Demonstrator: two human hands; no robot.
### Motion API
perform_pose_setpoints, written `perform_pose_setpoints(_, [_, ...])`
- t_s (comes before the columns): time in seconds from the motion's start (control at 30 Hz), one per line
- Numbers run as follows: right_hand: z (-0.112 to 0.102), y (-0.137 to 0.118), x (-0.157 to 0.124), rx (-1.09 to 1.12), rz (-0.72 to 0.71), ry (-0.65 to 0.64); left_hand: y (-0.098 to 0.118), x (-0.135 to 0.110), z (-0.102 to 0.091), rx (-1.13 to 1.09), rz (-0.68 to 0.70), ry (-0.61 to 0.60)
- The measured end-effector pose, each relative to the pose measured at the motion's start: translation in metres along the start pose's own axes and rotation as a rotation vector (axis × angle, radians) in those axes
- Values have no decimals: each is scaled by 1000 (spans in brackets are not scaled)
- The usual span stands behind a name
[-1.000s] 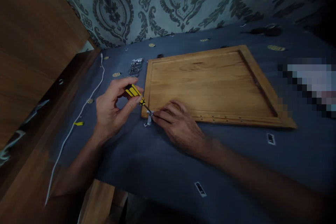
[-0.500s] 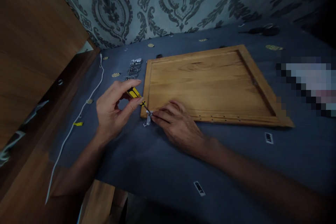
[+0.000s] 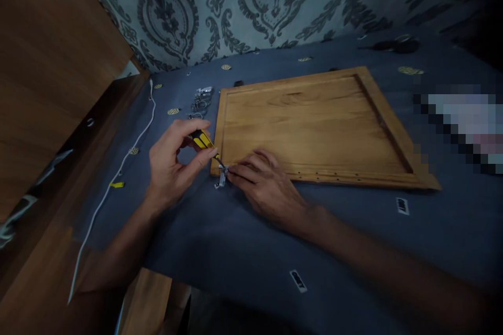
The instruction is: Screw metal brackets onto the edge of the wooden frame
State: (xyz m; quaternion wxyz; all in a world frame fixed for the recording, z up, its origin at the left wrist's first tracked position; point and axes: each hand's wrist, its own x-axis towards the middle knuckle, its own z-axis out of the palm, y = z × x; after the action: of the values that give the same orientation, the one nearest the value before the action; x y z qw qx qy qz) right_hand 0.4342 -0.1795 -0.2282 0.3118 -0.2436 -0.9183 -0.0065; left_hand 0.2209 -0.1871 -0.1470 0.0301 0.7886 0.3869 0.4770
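A framed wooden panel [image 3: 314,120] lies flat on the blue cloth. My left hand [image 3: 173,165] is closed round a yellow-and-black screwdriver [image 3: 205,142], whose tip points down at a small metal bracket [image 3: 221,178] by the panel's near left corner. My right hand [image 3: 265,186] rests at that corner with its fingertips pinched on the bracket, holding it against the panel's edge.
A pile of metal hardware [image 3: 200,99] lies left of the panel's far corner. A white cable [image 3: 129,152] runs along the cloth's left side beside a wooden cabinet [image 3: 47,73]. A dark tool [image 3: 396,44] lies at the back right. Small labels [image 3: 403,205] dot the cloth.
My left hand has turned slightly on the screwdriver handle and shifted a little right. My right hand and the bracket stay in place.
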Motion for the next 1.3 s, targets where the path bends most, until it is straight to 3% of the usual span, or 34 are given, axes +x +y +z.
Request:
perform_pose_setpoints(0.13, [1, 0, 0, -8, -20, 34, 5, 3, 0, 84, 82, 38])
perform_pose_setpoints(0.4, [-2, 0, 0, 3, 8, -27, 7, 3, -6, 17, -41, -43])
perform_pose_setpoints(0.6, [-1, -1, 0, -4, 8, -29, 5, 3, -5, 2, -26, -74])
perform_pose_setpoints(0.83, [1, 0, 0, -8, 9, -20, 3, 2, -2, 28, 32, 3])
perform_pose_setpoints(1.1, [-1, 1, -1, -20, -9, -23, 3, 3, -8, 15, -6, -87])
perform_pose_setpoints(1.3, [-3, 1, 0, 9, 8, -55, 3, 1, -7, 37, -29, -9])
